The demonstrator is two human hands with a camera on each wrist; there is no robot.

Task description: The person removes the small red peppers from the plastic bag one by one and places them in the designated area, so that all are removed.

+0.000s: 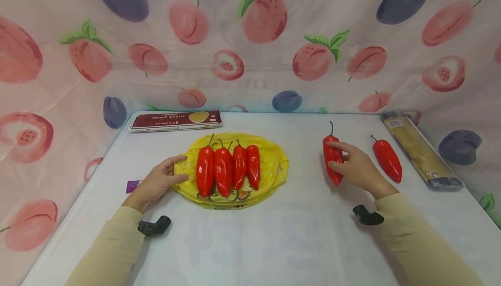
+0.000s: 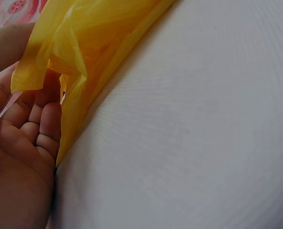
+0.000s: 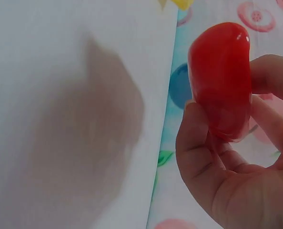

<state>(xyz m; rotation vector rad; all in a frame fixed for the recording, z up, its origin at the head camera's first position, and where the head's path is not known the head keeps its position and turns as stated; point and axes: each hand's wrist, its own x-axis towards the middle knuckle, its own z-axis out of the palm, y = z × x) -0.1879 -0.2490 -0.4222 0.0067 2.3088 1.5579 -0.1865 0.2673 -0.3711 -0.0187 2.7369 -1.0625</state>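
My right hand (image 1: 358, 168) holds a glossy red chili pepper (image 1: 331, 147) between thumb and fingers, its dark stem pointing up and away. In the right wrist view this pepper (image 3: 220, 81) is raised over the white table, and the hand's shadow falls below. At the left, my left hand (image 1: 158, 181) grips the edge of a yellow plastic bag (image 1: 274, 155), spread flat. Up close in the left wrist view, the bag's thin film (image 2: 91, 57) bunches between thumb and curled fingers. Several red peppers (image 1: 223, 171) lie side by side on the bag, stems away from me.
Another red pepper (image 1: 387, 160) lies right of my right hand, beside a clear pack of spaghetti (image 1: 422, 151). A dark red spaghetti box (image 1: 176, 121) rests at the back left. A small purple packet (image 1: 133, 185) is partly hidden behind my left wrist. Fruit-print cloth (image 1: 266, 73) hangs behind the table.
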